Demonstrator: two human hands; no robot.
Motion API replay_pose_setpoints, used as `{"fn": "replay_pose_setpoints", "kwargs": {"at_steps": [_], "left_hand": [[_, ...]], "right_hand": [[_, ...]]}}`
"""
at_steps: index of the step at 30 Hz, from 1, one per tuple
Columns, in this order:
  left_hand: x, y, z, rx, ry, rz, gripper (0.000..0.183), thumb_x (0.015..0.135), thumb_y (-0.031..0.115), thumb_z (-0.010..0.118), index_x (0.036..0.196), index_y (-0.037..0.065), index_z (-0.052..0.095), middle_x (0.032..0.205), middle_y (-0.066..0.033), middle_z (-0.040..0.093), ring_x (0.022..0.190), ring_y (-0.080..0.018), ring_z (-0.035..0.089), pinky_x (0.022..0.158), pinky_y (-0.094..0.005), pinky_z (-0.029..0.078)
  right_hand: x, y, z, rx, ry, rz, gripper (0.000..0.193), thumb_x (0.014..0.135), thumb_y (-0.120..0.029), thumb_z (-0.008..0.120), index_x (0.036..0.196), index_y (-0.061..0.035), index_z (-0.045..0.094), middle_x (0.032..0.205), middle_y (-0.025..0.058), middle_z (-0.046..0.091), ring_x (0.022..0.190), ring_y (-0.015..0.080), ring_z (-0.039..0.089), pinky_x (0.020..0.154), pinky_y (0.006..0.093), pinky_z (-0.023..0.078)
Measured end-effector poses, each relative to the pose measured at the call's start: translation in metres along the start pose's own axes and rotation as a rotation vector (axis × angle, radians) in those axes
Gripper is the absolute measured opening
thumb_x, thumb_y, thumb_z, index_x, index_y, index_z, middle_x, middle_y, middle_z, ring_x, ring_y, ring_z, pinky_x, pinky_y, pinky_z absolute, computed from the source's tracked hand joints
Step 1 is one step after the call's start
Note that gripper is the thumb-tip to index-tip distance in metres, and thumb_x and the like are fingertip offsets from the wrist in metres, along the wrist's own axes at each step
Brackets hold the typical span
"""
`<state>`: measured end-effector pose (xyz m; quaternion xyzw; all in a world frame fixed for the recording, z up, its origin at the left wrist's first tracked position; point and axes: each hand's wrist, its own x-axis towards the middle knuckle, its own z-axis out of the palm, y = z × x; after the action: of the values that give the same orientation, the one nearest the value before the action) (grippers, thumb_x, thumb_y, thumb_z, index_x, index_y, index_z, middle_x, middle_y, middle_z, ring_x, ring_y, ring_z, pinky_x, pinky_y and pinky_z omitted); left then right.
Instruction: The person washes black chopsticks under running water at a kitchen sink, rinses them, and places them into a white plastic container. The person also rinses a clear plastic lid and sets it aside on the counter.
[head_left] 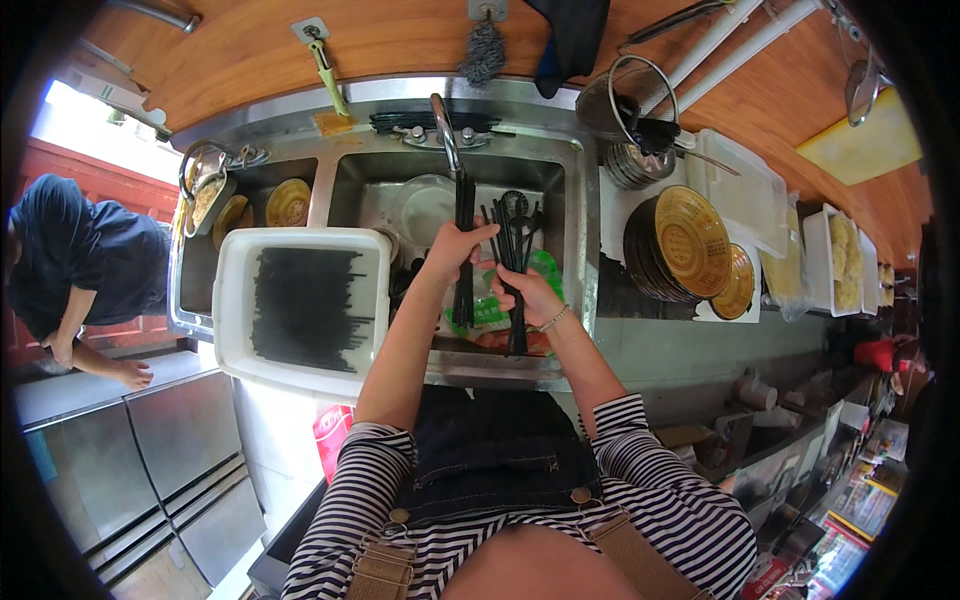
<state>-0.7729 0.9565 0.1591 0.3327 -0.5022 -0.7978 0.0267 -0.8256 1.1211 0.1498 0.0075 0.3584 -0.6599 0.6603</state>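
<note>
Over the metal sink (545, 165), my left hand (455, 250) is closed round a bundle of black chopsticks (464, 205) held upright in the picture, just below the faucet (446, 130). Close beside it, my right hand (530, 295) grips a bunch of black utensils (517, 335). Some of these end in round heads, one looking like a slotted spoon (515, 203); thinner sticks fan out among them. Left of the hands, a white plastic tub (232, 290) holds many black chopsticks (305, 305) laid side by side. Beneath my hands lies a green plastic bag (547, 268), partly hidden.
Stacked yellow-brown bowls (690, 240) stand on the right counter. Further right is a white bin of noodle-like food (845, 260). A left basin holds more bowls (288, 203). At far left stands another person (95, 250) beside steel cabinets (185, 420). A scrubber (484, 55) hangs above.
</note>
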Motion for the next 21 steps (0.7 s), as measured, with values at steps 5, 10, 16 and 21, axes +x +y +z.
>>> {"fn": "replay_pose_setpoints", "kwargs": {"at_steps": [5, 10, 16, 21], "left_hand": [[-0.003, 0.013, -0.005, 0.088, 0.018, -0.009, 0.02, 0.075, 0.013, 0.07, 0.073, 0.007, 0.052, 0.055, 0.0035, 0.045, 0.044, -0.0073, 0.041, 0.041, -0.0227, 0.031], [-0.008, 0.025, -0.008, -0.066, 0.058, 0.044, 0.021, 0.074, 0.013, 0.071, 0.082, 0.004, 0.054, 0.058, 0.0026, 0.046, 0.045, -0.0066, 0.04, 0.04, -0.0207, 0.03], [-0.012, 0.052, -0.008, -0.008, 0.028, 0.043, 0.021, 0.078, 0.015, 0.069, 0.087, 0.005, 0.053, 0.063, 0.0022, 0.046, 0.051, -0.005, 0.041, 0.042, -0.0212, 0.031], [-0.01, 0.062, -0.009, -0.069, 0.137, 0.258, 0.014, 0.087, 0.018, 0.058, 0.087, 0.005, 0.053, 0.069, -0.0036, 0.059, 0.061, -0.0083, 0.049, 0.045, -0.0223, 0.038]], "right_hand": [[0.002, 0.001, -0.001, -0.043, -0.036, -0.016, 0.028, 0.093, -0.024, 0.047, 0.112, -0.0036, 0.053, 0.066, -0.0031, 0.043, 0.052, 0.0066, 0.035, 0.048, 0.0202, 0.031], [-0.002, 0.003, -0.003, -0.098, 0.136, -0.083, 0.024, 0.092, -0.023, 0.049, 0.102, -0.0027, 0.056, 0.067, -0.0016, 0.049, 0.055, 0.0076, 0.042, 0.05, 0.0211, 0.034], [0.001, -0.002, -0.007, -0.096, 0.137, -0.082, 0.02, 0.09, -0.024, 0.053, 0.089, -0.0041, 0.056, 0.068, -0.0001, 0.051, 0.056, 0.0093, 0.046, 0.051, 0.0227, 0.037], [0.009, 0.007, -0.014, -0.09, 0.267, -0.162, 0.022, 0.09, -0.024, 0.053, 0.079, -0.0052, 0.052, 0.066, 0.0006, 0.051, 0.054, 0.01, 0.047, 0.05, 0.0238, 0.038]]}}
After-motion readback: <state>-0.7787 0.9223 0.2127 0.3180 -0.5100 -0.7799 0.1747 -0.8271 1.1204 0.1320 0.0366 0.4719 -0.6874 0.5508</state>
